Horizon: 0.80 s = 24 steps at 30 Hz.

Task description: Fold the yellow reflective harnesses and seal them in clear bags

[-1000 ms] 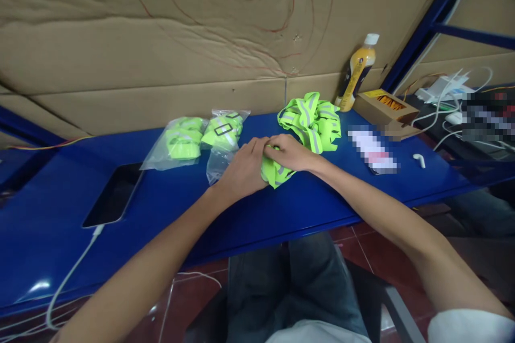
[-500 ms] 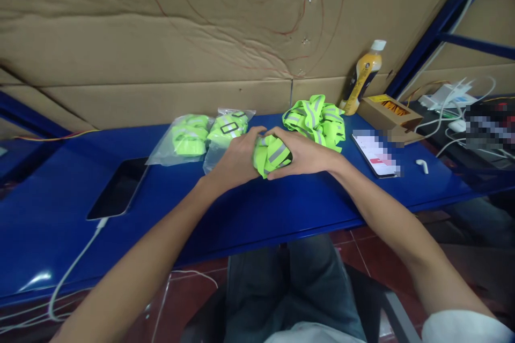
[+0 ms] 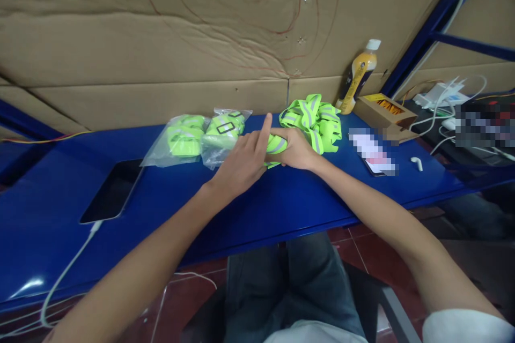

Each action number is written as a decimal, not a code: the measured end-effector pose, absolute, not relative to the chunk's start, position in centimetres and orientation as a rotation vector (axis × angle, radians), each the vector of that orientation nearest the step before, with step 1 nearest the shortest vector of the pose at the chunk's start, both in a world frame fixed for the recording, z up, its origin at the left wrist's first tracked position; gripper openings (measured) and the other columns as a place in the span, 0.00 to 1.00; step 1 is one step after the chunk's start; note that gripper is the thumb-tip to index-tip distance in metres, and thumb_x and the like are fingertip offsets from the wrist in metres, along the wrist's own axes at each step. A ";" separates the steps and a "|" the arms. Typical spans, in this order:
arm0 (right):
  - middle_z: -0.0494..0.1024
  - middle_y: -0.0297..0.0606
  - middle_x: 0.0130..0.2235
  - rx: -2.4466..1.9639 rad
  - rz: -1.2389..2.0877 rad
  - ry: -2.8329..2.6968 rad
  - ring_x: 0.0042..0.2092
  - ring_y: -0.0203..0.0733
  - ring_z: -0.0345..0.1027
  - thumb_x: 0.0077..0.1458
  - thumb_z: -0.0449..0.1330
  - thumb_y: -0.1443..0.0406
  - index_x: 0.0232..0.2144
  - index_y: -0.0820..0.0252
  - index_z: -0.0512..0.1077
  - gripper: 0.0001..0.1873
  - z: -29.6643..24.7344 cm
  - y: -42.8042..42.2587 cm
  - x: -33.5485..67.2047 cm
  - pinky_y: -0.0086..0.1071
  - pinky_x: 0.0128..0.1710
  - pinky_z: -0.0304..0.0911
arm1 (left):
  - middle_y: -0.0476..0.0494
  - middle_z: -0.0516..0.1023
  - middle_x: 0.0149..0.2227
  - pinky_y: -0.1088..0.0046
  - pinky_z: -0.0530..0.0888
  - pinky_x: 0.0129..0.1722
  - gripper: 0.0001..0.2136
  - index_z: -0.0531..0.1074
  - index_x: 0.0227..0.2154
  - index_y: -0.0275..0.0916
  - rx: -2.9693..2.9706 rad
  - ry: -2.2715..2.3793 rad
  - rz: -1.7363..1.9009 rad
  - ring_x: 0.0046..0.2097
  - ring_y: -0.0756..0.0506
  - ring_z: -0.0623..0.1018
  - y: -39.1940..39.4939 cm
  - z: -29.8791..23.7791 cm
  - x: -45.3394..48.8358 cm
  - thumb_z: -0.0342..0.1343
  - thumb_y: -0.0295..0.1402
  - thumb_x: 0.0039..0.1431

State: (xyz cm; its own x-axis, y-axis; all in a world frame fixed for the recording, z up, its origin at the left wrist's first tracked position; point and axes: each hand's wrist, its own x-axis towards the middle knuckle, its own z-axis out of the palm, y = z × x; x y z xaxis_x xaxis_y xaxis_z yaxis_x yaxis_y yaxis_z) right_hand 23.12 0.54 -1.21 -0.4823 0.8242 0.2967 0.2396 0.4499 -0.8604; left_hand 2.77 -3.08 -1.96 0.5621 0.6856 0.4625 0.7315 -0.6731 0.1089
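Observation:
A folded neon-green reflective band (image 3: 277, 146) sits between both hands over the blue table (image 3: 173, 209). My right hand (image 3: 295, 149) is wrapped round it from the right. My left hand (image 3: 243, 163) presses against its left side with the index finger pointing up and the other fingers curled. A loose heap of more green reflective bands (image 3: 316, 120) lies just behind my right hand. Two clear plastic bags with green bands (image 3: 201, 136) lie to the left of my left hand.
A dark phone (image 3: 112, 192) on a white cable lies at the left. At the right are a second phone (image 3: 372, 151), a white earbud (image 3: 416, 163), a cardboard box (image 3: 386, 111), a yellow drink bottle (image 3: 359, 75) and tangled cables. A cardboard wall stands behind.
The band has been squeezed into a tighter roll and carried slightly back toward the heap. My left index finger has lifted and now points up.

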 end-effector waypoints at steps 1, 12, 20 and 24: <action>0.75 0.25 0.26 -0.887 1.025 -1.941 0.21 0.33 0.71 0.45 0.78 0.58 0.30 0.59 0.71 0.21 -1.3 0.5 22.9 0.26 0.20 0.61 | 0.21 0.74 0.64 0.47 0.76 0.59 0.49 0.33 0.80 0.35 -2.681 -1.229 -0.728 0.62 0.26 0.78 -3.2 -1.7 2.8 0.61 0.41 0.69; 0.75 0.27 0.25 -0.860 1.370 -1.597 0.19 0.30 0.59 0.38 0.82 0.55 0.37 0.58 0.76 0.28 -1.0 0.7 22.8 0.26 0.14 0.52 | 0.24 0.76 0.61 0.40 0.69 0.67 0.42 0.62 0.68 0.35 -2.482 -1.186 -0.635 0.65 0.21 0.74 -2.6 0.7 0.5 0.73 0.46 0.56; 0.74 0.30 0.30 -0.799 1.087 -1.750 0.33 0.36 0.64 0.39 0.78 0.53 0.30 0.60 0.72 0.24 -2.5 1.3 22.1 0.32 0.35 0.63 | 0.25 0.80 0.49 0.47 0.77 0.52 0.26 0.67 0.60 0.32 -2.485 -1.196 -0.552 0.51 0.25 0.81 -3.0 -1.6 2.0 0.63 0.33 0.61; 0.72 0.31 0.29 -0.880 0.952 -1.829 0.33 0.37 0.63 0.48 0.74 0.49 0.29 0.59 0.69 0.24 -3.0 0.6 21.7 0.32 0.34 0.59 | 0.26 0.80 0.50 0.47 0.77 0.54 0.27 0.66 0.61 0.32 -2.468 -1.226 -0.586 0.52 0.25 0.81 -3.1 -2.2 2.4 0.63 0.33 0.60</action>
